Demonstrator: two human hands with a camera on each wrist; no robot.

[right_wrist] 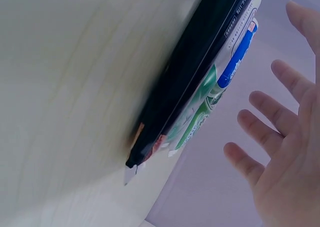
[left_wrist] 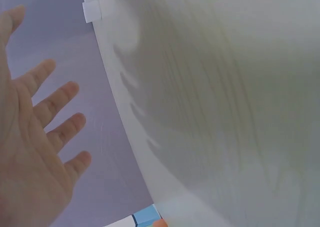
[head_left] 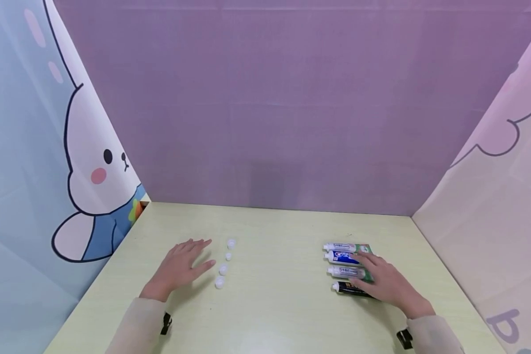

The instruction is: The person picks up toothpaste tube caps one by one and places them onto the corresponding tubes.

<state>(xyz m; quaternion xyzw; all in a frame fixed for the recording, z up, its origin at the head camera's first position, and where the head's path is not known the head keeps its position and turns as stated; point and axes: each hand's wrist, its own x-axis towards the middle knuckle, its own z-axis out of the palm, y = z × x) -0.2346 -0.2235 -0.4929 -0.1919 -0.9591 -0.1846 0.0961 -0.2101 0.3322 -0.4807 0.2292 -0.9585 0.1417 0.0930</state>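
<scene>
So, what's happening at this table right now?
A person's left hand hovers, holding nothing, beside a row of four small round white caps. The right hand, also holding nothing, hovers over a side-by-side row: two white-and-green plastic tubes, a blue-and-white plastic tube between them, and a black plastic tube at the near end. Their narrow white ends point toward the caps.

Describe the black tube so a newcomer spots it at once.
On the pale table, four tubes lie in a row by the right hand. The black tube is lowest in the head view, its white nozzle pointing left. Its black body sets it apart from the blue and white ones.
</scene>
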